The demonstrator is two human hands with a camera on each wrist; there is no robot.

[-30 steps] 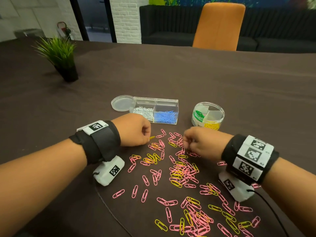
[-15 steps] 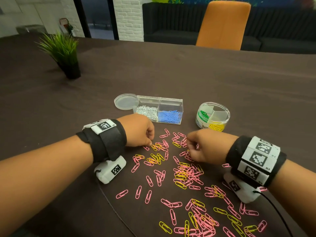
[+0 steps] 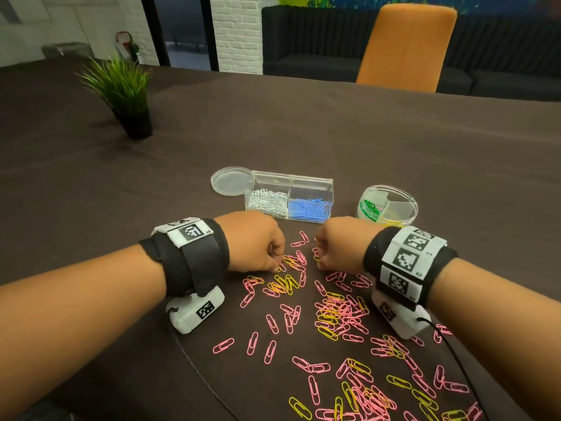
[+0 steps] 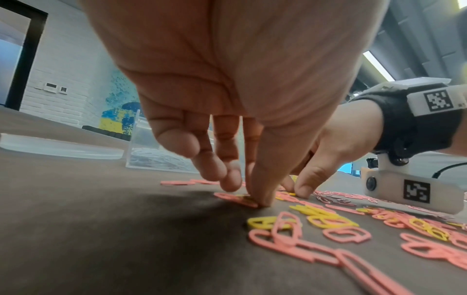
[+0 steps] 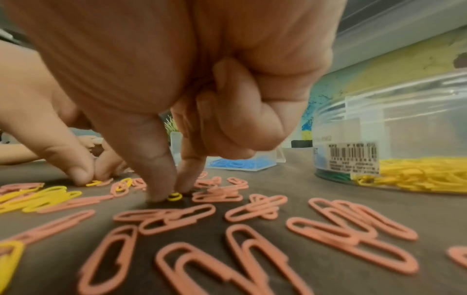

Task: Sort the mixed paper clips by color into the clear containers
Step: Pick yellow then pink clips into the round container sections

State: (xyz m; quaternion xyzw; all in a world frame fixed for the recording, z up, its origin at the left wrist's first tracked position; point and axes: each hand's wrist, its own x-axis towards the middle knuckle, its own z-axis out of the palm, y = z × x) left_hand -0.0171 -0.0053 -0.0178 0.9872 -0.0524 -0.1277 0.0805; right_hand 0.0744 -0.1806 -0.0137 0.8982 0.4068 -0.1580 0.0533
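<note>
Pink and yellow paper clips (image 3: 331,314) lie scattered over the dark table. My left hand (image 3: 277,266) has its thumb and forefinger tips down on the table (image 4: 255,199), pinching a yellow clip (image 5: 93,182) beside a pink one. My right hand (image 3: 317,259) is close to it, and its thumb and forefinger (image 5: 171,193) pinch a yellow clip (image 5: 175,196) lying on the cloth, the other fingers curled in. Behind the hands stand a clear rectangular box (image 3: 309,182) with white and blue clips and a round tub (image 3: 406,205) with green and yellow clips.
A round clear lid (image 3: 232,180) lies left of the box. A potted plant (image 3: 124,95) stands far left, and an orange chair (image 3: 406,47) is at the far edge. A black cable (image 3: 455,354) trails from my right wrist over the clips.
My left hand has come down from holding a yellow clip above the table to the clips on it. My right hand has shifted left, nearer the left hand.
</note>
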